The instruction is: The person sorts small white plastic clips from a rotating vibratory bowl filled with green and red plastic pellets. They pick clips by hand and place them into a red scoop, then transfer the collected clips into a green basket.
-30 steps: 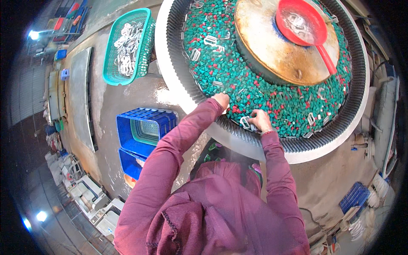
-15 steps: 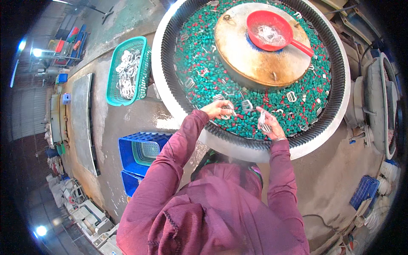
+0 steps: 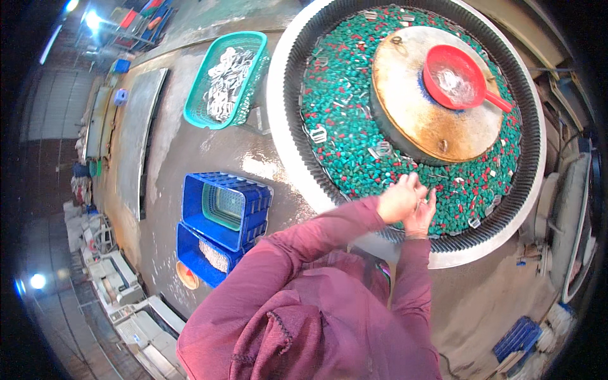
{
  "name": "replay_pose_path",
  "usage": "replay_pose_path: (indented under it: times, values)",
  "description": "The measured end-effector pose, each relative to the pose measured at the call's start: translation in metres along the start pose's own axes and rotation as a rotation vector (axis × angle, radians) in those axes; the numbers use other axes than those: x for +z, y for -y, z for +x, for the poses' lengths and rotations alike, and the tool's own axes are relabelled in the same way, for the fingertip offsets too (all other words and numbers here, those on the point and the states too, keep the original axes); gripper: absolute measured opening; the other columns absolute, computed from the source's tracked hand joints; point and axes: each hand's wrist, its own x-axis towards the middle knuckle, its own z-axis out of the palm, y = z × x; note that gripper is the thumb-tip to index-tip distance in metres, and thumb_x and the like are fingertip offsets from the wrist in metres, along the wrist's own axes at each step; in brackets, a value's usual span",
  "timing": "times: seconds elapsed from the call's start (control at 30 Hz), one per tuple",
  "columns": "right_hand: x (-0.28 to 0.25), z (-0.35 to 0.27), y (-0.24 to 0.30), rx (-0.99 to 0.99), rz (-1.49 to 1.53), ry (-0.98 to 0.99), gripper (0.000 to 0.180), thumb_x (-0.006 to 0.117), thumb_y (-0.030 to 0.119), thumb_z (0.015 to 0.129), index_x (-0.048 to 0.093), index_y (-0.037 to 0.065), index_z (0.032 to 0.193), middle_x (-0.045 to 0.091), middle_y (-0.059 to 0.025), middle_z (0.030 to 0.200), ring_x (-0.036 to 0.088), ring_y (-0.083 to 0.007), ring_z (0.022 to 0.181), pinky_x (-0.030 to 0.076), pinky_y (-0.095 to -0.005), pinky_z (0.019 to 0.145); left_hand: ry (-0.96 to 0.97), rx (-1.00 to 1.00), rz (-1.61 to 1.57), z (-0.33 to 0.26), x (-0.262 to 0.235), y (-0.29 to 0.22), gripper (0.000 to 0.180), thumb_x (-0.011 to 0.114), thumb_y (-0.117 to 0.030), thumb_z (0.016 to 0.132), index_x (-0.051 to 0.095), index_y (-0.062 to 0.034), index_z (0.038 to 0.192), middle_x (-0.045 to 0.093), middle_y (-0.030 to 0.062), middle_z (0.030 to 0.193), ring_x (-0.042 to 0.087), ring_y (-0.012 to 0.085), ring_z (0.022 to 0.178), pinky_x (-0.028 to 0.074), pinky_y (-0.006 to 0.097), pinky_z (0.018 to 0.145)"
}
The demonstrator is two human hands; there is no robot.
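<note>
My left hand (image 3: 398,201) is closed and laid across my right hand (image 3: 418,220), both over the near rim of a round tub (image 3: 292,114). Whatever the left fingers pinch is too small and covered to make out. My right hand is curled, its fingers pointing up; the slotted metal buckles seen in it half a second ago are now mostly hidden behind the left hand. Green and red pebble-like chips (image 3: 342,95) fill the tub's ring. Loose metal buckles lie among them, one buckle (image 3: 318,134) near the left wall and another buckle (image 3: 383,149) beside the centre hub.
A red long-handled strainer (image 3: 500,101) holding metal pieces rests on the rusty hub lid (image 3: 405,69). Left of the tub stands a teal basket (image 3: 197,114) of metal buckles. Blue crates (image 3: 253,209) are stacked below it, near a small orange-rimmed bowl (image 3: 187,276) on the wet floor.
My left hand has moved right from over the chips and met my right hand. The hands were apart before, each with metal buckles. The whole view has shifted, too.
</note>
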Motion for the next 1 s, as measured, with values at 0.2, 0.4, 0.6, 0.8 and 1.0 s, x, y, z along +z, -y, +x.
replay_pose_path:
  times: [0.2, 0.4, 0.6, 0.8, 1.0]
  values:
    - [0.016, 0.021, -0.055, -0.041, 0.052, 0.229, 0.049, 0.042, 0.047, 0.089, 0.047, 0.010, 0.120, 0.048, -0.0095, 0.126, 0.045, -0.0273, 0.115, 0.032, -0.0457, 0.101, -0.267, 0.080, 0.192, 0.012, -0.017, -0.018, 0.038, 0.062, -0.007, 0.065, 0.059, -0.0133, 0.103, 0.046, 0.0122, 0.116, 0.041, 0.0317, 0.111, 0.035, 0.046, 0.093]
    - [0.038, 0.028, -0.026, 0.146, 0.202, 0.060, 0.035, 0.047, 0.039, 0.089, 0.059, 0.009, 0.103, 0.057, -0.0187, 0.112, 0.049, -0.0423, 0.109, 0.047, -0.0576, 0.083, -0.400, -0.083, -0.039, 0.020, -0.092, 0.114, 0.034, 0.066, -0.010, 0.071, 0.060, -0.0091, 0.105, 0.053, 0.0135, 0.106, 0.049, 0.0333, 0.103, 0.038, 0.040, 0.092]
    - [0.121, 0.078, 0.089, -0.026, 0.076, 0.196, 0.039, 0.047, 0.040, 0.087, 0.059, 0.010, 0.108, 0.054, -0.0164, 0.119, 0.046, -0.0408, 0.115, 0.044, -0.0587, 0.086, 0.128, -0.570, 0.632, -0.024, -0.002, 0.292, 0.033, 0.053, -0.012, 0.077, 0.043, -0.0112, 0.109, 0.044, 0.0260, 0.105, 0.047, 0.0444, 0.094, 0.043, 0.049, 0.071]
    - [0.209, 0.127, 0.152, -0.389, -0.591, 0.198, 0.037, 0.048, 0.026, 0.088, 0.050, -0.001, 0.113, 0.053, -0.0203, 0.109, 0.050, -0.0367, 0.103, 0.041, -0.0593, 0.088, 0.133, -0.264, 0.318, -0.022, 0.008, 0.286, 0.032, 0.044, -0.004, 0.080, 0.047, -0.0016, 0.112, 0.051, 0.0305, 0.108, 0.057, 0.0414, 0.089, 0.048, 0.047, 0.077]
    - [0.234, 0.083, 0.116, -0.780, -1.025, -0.169, 0.061, 0.039, 0.032, 0.094, 0.013, 0.000, 0.140, 0.017, -0.0217, 0.143, 0.028, -0.0357, 0.129, 0.040, -0.0599, 0.092, 0.106, -0.372, 0.079, -0.014, -0.066, 0.237, 0.027, 0.058, -0.008, 0.072, 0.056, -0.0144, 0.099, 0.058, 0.0225, 0.094, 0.060, 0.0376, 0.081, 0.050, 0.044, 0.067]
